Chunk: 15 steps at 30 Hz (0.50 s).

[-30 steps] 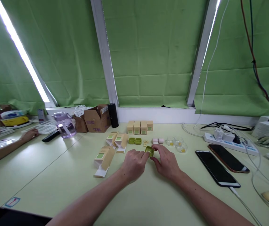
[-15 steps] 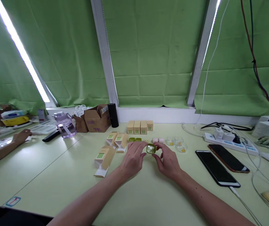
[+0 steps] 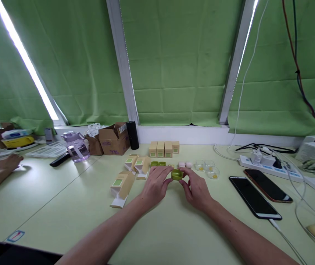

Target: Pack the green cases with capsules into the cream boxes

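Both my hands meet at the middle of the pale table [image 3: 63, 206]. A small green case [image 3: 176, 174] is pinched between the fingertips of my left hand [image 3: 156, 186] and my right hand [image 3: 196, 188], just above the tabletop, lying level. Behind it lie two more green cases [image 3: 157, 163], two pink cases [image 3: 185, 164] and several clear plastic shells [image 3: 207, 167]. A row of tan boxes [image 3: 164, 148] stands farther back. Opened tan boxes [image 3: 122, 187] lie to the left of my left hand.
Two phones [image 3: 259, 193] lie at the right, beside a power strip [image 3: 267, 163] with cables. A purple bottle [image 3: 76, 146], brown cartons [image 3: 113, 139] and a black cylinder [image 3: 132, 134] stand at the back left. Another person's hand [image 3: 10, 162] rests at the far left.
The green case has been turned from tilted, showing its inside, to lying level between my fingers. The other person's hand at the far left has drawn back leftward.
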Motion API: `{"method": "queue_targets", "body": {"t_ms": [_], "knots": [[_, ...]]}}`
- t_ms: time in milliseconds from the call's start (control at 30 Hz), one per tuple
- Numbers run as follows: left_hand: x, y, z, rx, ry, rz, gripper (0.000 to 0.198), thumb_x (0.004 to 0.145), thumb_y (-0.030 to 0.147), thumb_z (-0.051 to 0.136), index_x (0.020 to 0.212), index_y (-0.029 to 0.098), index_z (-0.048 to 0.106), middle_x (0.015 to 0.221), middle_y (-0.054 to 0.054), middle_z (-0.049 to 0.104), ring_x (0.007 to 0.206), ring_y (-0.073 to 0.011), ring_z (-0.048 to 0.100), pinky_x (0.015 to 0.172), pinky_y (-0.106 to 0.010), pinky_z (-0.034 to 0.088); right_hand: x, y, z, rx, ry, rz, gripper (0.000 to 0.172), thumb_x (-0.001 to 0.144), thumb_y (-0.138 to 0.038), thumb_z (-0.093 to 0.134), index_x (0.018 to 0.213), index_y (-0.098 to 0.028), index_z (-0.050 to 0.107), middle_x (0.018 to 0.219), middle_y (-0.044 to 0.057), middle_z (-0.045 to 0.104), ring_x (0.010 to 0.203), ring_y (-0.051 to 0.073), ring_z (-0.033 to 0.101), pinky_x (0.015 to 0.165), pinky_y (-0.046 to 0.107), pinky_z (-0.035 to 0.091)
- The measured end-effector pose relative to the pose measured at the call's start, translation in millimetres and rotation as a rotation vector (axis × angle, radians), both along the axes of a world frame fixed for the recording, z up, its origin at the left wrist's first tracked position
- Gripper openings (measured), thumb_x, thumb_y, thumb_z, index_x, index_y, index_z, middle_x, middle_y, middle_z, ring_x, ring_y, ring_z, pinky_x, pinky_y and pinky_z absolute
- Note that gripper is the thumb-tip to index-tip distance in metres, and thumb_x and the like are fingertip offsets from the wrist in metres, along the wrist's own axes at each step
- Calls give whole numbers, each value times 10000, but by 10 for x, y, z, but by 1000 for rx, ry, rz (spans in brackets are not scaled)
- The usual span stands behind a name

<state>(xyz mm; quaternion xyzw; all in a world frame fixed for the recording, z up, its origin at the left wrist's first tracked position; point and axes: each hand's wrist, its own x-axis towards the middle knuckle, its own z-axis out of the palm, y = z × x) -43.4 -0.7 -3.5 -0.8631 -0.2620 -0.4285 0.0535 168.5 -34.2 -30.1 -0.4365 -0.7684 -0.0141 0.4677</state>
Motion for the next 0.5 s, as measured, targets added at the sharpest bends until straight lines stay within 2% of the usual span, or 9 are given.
{"method": "queue_targets", "body": {"t_ms": [167, 333, 500], "knots": [[7, 21, -14, -74, -42, 18, 288, 1003, 214, 572, 1286, 212, 625, 1191, -124, 745, 1113, -281, 672, 970, -486, 506, -5, -14, 34, -75, 7, 16, 316, 1048, -284, 409, 1345, -222, 498, 1138, 91, 731, 860, 208, 706, 739, 328, 538], [18, 42, -35, -214, -124, 25, 227, 1006, 235, 571, 1212, 213, 664, 1145, -110, 757, 1086, -266, 667, 955, -469, 521, -2, -6, 7, -113, -8, 44, 440, 1004, -284, 495, 1440, -238, 454, 1121, 82, 732, 790, 192, 701, 721, 317, 552], [38, 47, -53, -334, -188, 38, 177, 1004, 271, 569, 1082, 195, 708, 1024, -98, 765, 992, -246, 677, 903, -431, 544, -5, 30, -27, -109, 40, 61, 466, 956, -221, 532, 1420, -260, 496, 1033, 60, 729, 854, 202, 699, 713, 302, 562]]}}
